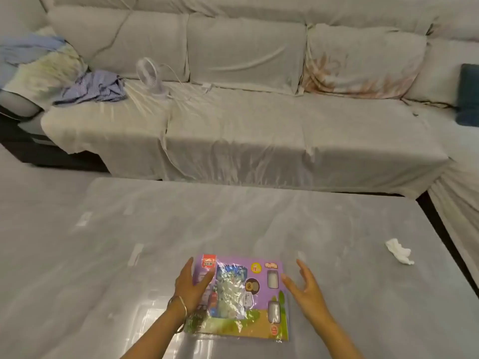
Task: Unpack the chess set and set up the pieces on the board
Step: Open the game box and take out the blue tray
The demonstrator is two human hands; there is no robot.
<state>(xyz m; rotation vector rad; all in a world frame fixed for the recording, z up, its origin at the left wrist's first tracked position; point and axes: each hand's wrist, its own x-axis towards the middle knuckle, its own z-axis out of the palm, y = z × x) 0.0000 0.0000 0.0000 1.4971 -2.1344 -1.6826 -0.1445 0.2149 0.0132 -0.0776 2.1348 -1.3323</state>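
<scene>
- Shrink-wrapped chess set box (261, 301) lies flat on the surface (233, 224), unopened.
- Left grip (190, 286): fingers straight, laid over the box's left edge, clasping nothing.
- Right grip (307, 291): fingers spread, just beside the box's right edge, holding nothing.
- Crumpled tissue (399, 251) lies well apart, to the right.

Soft indoor light, tabletop glare, blurry

Left hand (192, 285) and right hand (307, 291) seemingly open.
</scene>
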